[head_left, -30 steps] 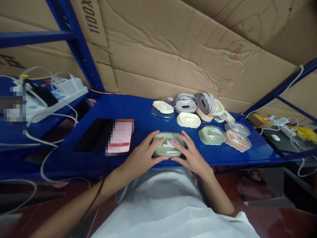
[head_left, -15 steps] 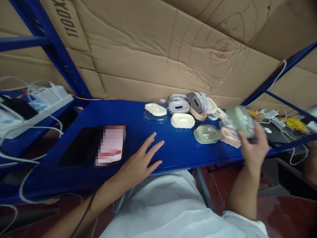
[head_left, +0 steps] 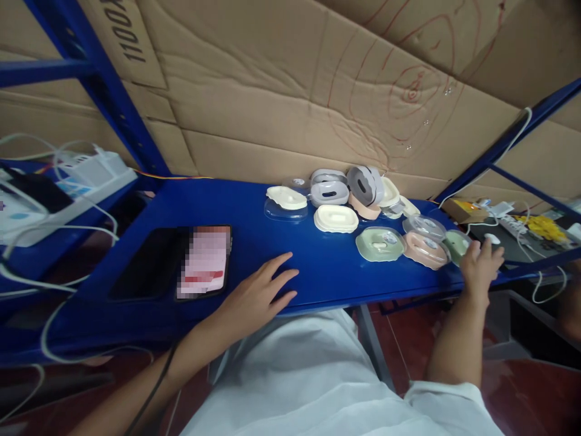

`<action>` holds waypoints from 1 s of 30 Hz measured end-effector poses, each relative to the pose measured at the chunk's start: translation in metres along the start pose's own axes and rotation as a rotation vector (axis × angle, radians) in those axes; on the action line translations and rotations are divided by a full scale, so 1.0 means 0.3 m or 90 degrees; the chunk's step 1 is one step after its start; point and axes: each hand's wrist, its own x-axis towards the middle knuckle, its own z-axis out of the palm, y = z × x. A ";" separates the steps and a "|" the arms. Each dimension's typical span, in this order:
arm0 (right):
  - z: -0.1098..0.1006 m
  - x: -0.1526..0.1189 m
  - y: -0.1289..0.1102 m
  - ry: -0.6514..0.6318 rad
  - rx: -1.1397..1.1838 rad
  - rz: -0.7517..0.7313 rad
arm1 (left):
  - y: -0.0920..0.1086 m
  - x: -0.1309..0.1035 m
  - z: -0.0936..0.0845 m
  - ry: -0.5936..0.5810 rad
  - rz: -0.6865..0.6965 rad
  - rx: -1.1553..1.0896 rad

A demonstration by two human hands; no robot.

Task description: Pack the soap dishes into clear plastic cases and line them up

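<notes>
My left hand rests over the front part of the blue table, fingers spread and nothing in them. To its left lies a phone with a lit, blurred screen. My right hand is at the table's right end, its fingers apart beside a green oval plastic box that lies on the table and is partly hidden by the hand. Left of that box are a pink oval box with a clear lid and another green oval box. A cream oval piece lies further left.
Grey oval pieces and other cream and pink ones are heaped against the cardboard wall. Power strips with white cables stand at the left. Blue frame posts rise at both sides. More cables and yellow items lie at the right.
My right hand has moved right and down and let go of the green oval box, which now lies on the table beside the pink one. My left hand is nearly still.
</notes>
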 end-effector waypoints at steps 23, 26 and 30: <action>0.108 0.063 -0.269 -0.136 0.012 -0.280 | -0.001 0.001 -0.004 0.005 0.017 -0.016; 0.055 -0.107 -0.347 -0.215 0.099 -0.423 | 0.000 0.002 -0.004 0.001 0.017 -0.013; -0.010 -0.324 -0.419 -0.346 0.130 -0.646 | 0.002 0.003 -0.009 -0.006 0.024 0.000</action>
